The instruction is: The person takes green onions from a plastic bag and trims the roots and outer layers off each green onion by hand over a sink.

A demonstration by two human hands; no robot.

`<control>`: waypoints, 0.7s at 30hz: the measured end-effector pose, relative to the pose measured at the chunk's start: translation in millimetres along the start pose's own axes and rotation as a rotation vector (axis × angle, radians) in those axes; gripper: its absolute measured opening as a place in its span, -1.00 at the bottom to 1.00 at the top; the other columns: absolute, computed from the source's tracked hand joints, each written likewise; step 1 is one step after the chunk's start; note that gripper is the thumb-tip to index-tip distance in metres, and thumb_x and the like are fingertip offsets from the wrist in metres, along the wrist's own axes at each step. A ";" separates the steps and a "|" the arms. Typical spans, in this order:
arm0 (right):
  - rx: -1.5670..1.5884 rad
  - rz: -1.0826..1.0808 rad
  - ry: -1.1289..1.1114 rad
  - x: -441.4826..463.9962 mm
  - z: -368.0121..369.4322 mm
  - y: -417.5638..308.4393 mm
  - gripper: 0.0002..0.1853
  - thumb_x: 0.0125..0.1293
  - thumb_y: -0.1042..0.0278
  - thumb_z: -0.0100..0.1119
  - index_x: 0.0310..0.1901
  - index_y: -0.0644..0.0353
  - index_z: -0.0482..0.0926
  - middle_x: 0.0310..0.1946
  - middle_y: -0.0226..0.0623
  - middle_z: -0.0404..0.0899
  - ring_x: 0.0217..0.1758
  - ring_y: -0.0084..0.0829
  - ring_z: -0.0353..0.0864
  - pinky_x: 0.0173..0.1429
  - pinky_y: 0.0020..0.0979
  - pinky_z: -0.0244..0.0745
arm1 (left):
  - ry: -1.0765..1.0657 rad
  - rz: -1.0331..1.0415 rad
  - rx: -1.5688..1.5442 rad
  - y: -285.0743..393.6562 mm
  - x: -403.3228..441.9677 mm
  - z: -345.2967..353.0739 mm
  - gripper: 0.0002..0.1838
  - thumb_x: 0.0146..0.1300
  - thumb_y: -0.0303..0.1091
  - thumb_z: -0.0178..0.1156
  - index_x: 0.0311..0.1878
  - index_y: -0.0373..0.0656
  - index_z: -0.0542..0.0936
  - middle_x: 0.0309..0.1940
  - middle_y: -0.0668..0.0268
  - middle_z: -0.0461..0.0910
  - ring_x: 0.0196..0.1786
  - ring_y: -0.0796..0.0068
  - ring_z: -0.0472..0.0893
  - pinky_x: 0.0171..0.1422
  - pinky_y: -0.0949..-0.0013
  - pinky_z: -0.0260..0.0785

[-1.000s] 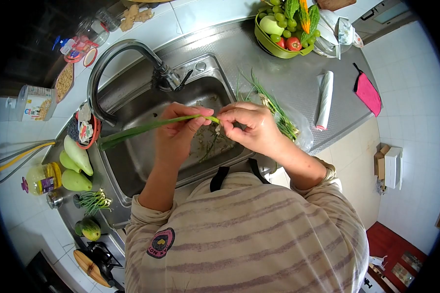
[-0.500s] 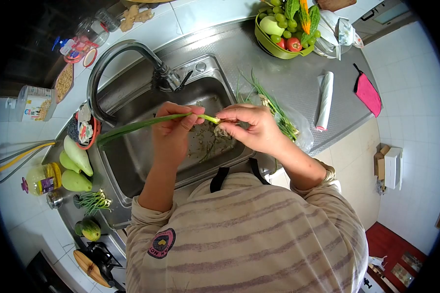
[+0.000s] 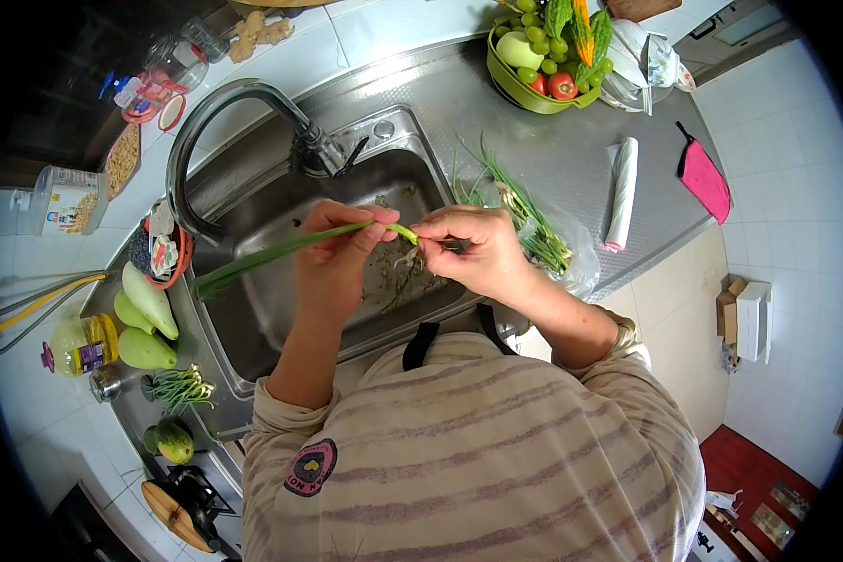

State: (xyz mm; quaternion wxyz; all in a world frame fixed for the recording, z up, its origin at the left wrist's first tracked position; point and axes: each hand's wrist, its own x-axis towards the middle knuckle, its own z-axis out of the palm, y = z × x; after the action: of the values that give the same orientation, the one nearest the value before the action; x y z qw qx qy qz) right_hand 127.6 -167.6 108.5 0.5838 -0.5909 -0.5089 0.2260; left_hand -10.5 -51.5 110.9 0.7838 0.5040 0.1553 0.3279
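Left hand (image 3: pixel 335 253): fingertips pinching the scallion (image 3: pixel 276 258) near its pale end. Right hand (image 3: pixel 478 245): thumb and forefinger pinching the root end. Scallion held above the sink (image 3: pixel 262 323), leaf toward its left rim. Inside the sink: scraps (image 3: pixel 398 281). Right of the sink: loose scallions (image 3: pixel 520 211), plastic bag (image 3: pixel 585 262). Left of it: small bunch (image 3: pixel 180 386), gourds (image 3: pixel 146 348).

Scallion (image 3: pixel 272 255) over sink (image 3: pixel 267 323); from there, basket (image 3: pixel 523 94) at two o'clock, roll (image 3: pixel 622 195) at three, gourds (image 3: pixel 147 347) at eight.
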 end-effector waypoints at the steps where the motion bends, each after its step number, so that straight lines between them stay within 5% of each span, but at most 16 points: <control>1: -0.030 -0.023 0.034 -0.1 1.3 2.5 -0.88 -0.02 0.61 0.21 -0.38 0.27 0.60 -0.51 -0.29 0.58 -0.51 -0.54 0.58 -0.46 -0.58 0.45 | 0.004 0.008 -0.008 -0.8 0.2 0.8 -0.86 0.15 -0.65 0.11 -0.24 -0.25 0.41 -0.24 0.08 0.57 -0.18 0.39 0.58 -0.06 0.41 0.47; 12: 0.124 0.210 0.074 -0.4 1.6 2.9 -0.93 0.12 0.59 0.09 -0.38 0.33 0.58 -0.45 -0.37 0.55 -0.47 -0.67 0.51 -0.40 -0.65 0.41 | -0.025 0.051 -0.072 -9.7 -2.3 -9.5 -0.82 0.11 -0.68 0.12 -0.26 -0.22 0.42 -0.26 0.08 0.55 -0.18 0.35 0.55 -0.07 0.35 0.47; 21: 0.352 0.301 0.070 2.5 -6.5 16.9 -0.82 0.23 0.53 -0.02 -0.16 0.32 0.50 -0.35 -0.40 0.55 -0.31 -0.68 0.48 -0.19 -0.60 0.41 | -0.073 0.115 -0.170 -13.1 -9.7 -24.6 -0.84 0.16 -0.67 0.09 -0.24 -0.22 0.40 -0.23 0.07 0.55 -0.13 0.34 0.54 -0.03 0.36 0.45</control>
State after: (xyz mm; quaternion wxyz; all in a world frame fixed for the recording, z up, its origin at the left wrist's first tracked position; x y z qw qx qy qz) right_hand 139.8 -165.0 95.3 0.6548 -0.5567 -0.3472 0.3751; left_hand -27.1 -44.6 87.5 0.8086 0.4557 0.0690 0.3658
